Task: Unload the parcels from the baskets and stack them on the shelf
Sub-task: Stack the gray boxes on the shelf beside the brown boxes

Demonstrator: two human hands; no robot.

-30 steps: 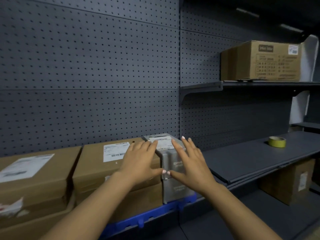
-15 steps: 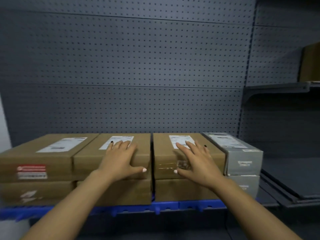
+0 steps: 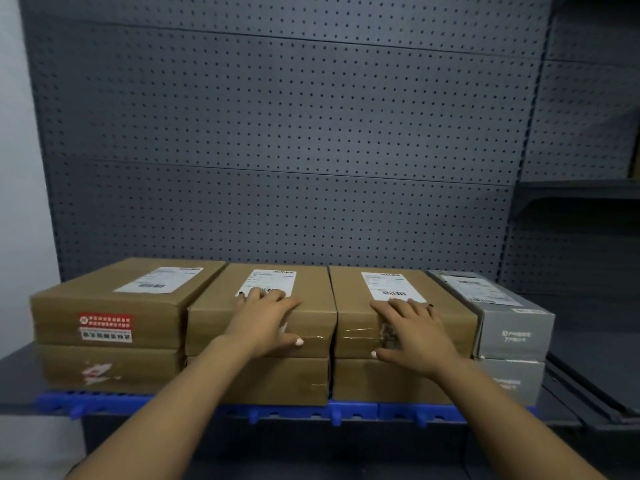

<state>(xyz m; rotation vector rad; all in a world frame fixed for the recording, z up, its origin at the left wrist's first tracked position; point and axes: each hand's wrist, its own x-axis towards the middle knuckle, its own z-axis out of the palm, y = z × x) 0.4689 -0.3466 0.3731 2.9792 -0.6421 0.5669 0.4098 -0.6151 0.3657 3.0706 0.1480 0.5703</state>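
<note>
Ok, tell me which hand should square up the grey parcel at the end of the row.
Right. The right hand rests flat on the brown parcel directly beside the grey parcel, likely a short reach. The left hand lies on the next brown parcel over, farther away.

Both arms stretched forward, bare forearms angling inward. Left hand (image 3: 265, 318) flat, palm down, fingers straight and together, thumb splayed right. Right hand (image 3: 414, 332) flat too, fingers spread, thumb out left.

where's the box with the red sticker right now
In the head view, the box with the red sticker sits at the left end of the top row, atop another brown box, beside the box under the left hand.
</note>
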